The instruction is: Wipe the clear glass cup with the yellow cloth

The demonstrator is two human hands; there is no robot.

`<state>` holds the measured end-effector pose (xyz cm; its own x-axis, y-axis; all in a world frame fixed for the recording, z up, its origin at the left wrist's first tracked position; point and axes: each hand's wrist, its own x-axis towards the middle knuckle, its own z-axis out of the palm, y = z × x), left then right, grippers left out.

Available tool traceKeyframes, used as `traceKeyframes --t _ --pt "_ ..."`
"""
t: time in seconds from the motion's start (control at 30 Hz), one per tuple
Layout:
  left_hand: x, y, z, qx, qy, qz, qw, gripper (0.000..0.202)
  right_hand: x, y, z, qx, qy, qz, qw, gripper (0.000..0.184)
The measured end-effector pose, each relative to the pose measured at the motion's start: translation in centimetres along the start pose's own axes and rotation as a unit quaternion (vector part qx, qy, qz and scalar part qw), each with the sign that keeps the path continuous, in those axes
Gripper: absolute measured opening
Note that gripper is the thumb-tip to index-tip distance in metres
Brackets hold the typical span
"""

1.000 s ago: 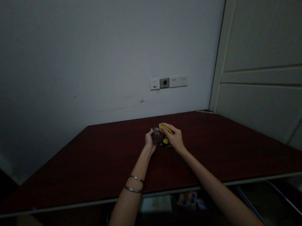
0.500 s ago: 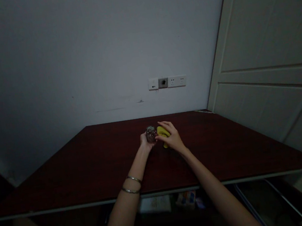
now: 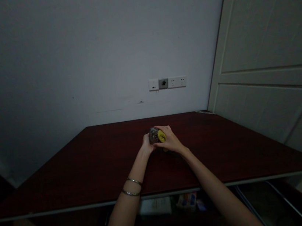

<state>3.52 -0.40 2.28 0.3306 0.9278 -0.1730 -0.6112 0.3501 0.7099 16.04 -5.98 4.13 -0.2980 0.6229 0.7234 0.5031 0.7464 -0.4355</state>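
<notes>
Jar [image 3: 153, 135] in left hand [image 3: 146, 144]; right hand [image 3: 170, 142] presses yellow cloth [image 3: 161, 135].

Dark red wooden surface [image 3: 91, 165] lies open at 9 and 3 o'clock of the left hand [image 3: 146, 146] and right hand [image 3: 171, 142], which meet mid-surface on a small glass jar [image 3: 153, 135] and yellow cloth [image 3: 161, 136]. A white plaster wall [image 3: 91, 61] blocks 12 o'clock; a cream panelled door [image 3: 266, 57] stands at 2 o'clock.

yellow cloth [image 3: 161, 136], dark speckled jar [image 3: 153, 135], dark red table [image 3: 91, 165], white wall [image 3: 90, 54].
</notes>
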Motion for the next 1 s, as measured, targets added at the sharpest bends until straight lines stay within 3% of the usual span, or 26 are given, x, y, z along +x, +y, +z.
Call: traceKeyframes --t 0.17,0.3,0.4,0.53,0.63,0.73,0.87,1.0 --pt "0.0 0.4 -0.3 0.095 0.025 -0.043 0.994 0.032 0.2 0.4 0.3 0.005 0.030 0.012 0.999 0.075" --pt "-0.9 1.8 -1.2 0.223 0.009 0.016 0.975 0.041 0.3 1.0 0.8 0.015 0.045 0.075 0.996 0.075" --pt "-2.2 3.6 -2.1 0.265 -0.073 0.099 0.956 0.044 0.6 1.2 1.2 0.072 0.058 0.152 0.984 0.071" --pt "-3.5 5.2 -2.8 0.330 -0.161 0.115 0.923 0.065 1.1 1.1 1.3 0.215 0.083 0.217 0.949 0.064" --pt "-3.5 5.0 -3.1 0.351 -0.170 0.121 0.913 0.091 1.4 0.8 1.2 0.260 0.105 0.243 0.928 0.060" --pt "-3.1 3.9 -3.0 0.327 -0.152 0.149 0.920 0.103 1.4 0.6 1.1 0.271 0.102 0.255 0.922 0.061" --pt "-3.0 3.0 -2.5 0.302 -0.146 0.178 0.925 0.101 1.3 0.8 1.3 0.263 0.092 0.249 0.927 0.060" --pt "-3.3 2.9 -2.0 0.340 -0.175 0.209 0.900 0.085 1.1 1.3 1.7 0.257 0.085 0.243 0.932 0.060"
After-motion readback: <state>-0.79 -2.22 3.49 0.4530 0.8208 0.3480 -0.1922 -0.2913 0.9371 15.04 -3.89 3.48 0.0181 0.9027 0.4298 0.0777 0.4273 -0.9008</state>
